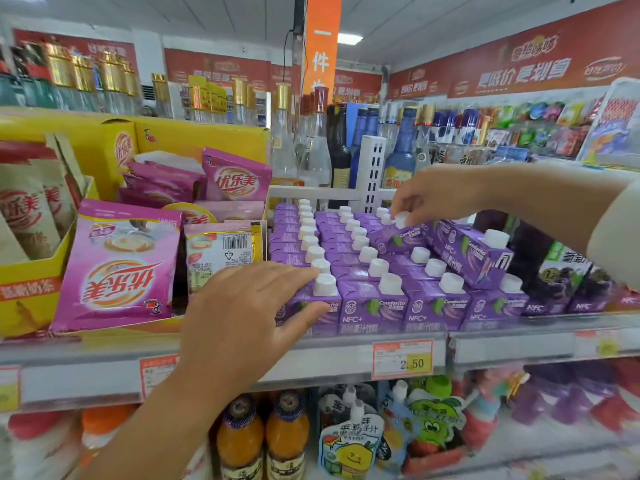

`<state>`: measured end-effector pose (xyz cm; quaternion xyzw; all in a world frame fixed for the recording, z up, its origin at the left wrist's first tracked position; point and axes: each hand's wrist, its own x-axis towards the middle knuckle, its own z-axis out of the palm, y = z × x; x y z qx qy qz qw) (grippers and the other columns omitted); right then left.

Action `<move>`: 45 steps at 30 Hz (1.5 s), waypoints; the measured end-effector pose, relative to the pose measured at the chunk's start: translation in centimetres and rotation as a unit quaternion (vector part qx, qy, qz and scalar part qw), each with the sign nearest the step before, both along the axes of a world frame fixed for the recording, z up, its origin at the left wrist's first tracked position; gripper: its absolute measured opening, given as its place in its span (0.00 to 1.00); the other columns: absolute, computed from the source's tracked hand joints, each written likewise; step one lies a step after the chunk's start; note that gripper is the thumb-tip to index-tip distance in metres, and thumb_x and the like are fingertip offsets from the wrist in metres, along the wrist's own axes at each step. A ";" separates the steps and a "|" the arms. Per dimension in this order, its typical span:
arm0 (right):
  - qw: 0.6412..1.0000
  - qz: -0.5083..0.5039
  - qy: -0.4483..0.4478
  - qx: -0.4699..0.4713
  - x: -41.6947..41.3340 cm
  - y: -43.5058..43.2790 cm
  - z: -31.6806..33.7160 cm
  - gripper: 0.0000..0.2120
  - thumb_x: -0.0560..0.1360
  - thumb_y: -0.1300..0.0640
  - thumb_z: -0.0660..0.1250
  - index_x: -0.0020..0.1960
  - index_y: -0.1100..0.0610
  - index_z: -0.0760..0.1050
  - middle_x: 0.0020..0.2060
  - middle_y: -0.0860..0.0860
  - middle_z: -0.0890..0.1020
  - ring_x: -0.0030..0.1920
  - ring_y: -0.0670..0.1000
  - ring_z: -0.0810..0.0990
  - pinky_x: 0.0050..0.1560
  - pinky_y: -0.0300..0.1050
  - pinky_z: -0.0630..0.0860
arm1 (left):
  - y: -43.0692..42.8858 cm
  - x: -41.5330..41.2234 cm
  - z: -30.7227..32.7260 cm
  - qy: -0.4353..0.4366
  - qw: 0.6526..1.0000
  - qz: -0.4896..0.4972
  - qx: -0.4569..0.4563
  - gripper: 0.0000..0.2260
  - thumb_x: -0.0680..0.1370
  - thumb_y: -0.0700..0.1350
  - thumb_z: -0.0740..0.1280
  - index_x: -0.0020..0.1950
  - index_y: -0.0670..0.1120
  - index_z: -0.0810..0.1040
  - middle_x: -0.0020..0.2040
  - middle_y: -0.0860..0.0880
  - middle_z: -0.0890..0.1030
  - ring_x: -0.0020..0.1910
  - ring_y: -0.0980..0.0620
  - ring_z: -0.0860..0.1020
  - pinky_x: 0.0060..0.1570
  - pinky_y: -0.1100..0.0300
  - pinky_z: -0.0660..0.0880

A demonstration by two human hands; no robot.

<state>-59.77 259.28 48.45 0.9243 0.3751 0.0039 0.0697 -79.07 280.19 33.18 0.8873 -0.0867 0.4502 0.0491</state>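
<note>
- Right hand [429, 197] pinches the white cap [401, 219] of a tilted purple carton [398, 239], perched atop the rows [349, 245] towards the shelf's [332, 358] back edge;
- Left hand [249, 306] is spread wide, touching the front-edge carton [330, 318];
- Risk (cap-only grip): the tilted purple carton may swing and topple those rows.

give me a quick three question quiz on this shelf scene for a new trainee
1. True or false: the right hand pinches the white cap of a tilted purple carton lying on top of the rows.
2. Pick one: the price tag on the shelf edge below the cartons reads A) 2.50, B) 9.90, C) 15.00.
3. Fill the gap: the left hand touches the front carton of the ____most row.

Key: 1 true; 2 A; 3 left.
</note>
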 end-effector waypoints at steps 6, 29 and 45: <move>0.999 -0.002 0.017 0.028 0.5 -0.5 -0.3 0.13 0.78 0.51 0.67 0.62 0.49 0.77 0.53 0.42 0.80 0.53 0.43 0.78 0.60 0.41 0.72 | 0.1 0.2 -0.1 -0.005 1.000 -0.001 0.004 0.19 0.77 0.63 0.62 0.57 0.53 0.83 0.50 0.57 0.85 0.50 0.57 0.83 0.46 0.61 0.75; 0.997 -0.028 0.013 -0.077 4.3 1.9 -1.4 0.14 0.75 0.64 0.67 0.57 0.51 0.82 0.44 0.46 0.81 0.46 0.48 0.78 0.48 0.39 0.73 | -0.1 0.1 0.0 -0.007 1.000 0.003 -0.006 0.19 0.76 0.63 0.63 0.56 0.54 0.84 0.49 0.58 0.85 0.50 0.58 0.82 0.46 0.64 0.72; 0.996 0.030 -0.056 0.057 -0.1 -0.1 0.8 0.11 0.81 0.57 0.60 0.60 0.58 0.77 0.49 0.43 0.74 0.55 0.50 0.76 0.55 0.40 0.68 | -0.2 -0.1 0.3 0.007 1.000 0.005 -0.020 0.19 0.76 0.64 0.62 0.56 0.55 0.83 0.48 0.59 0.85 0.48 0.59 0.81 0.44 0.67 0.69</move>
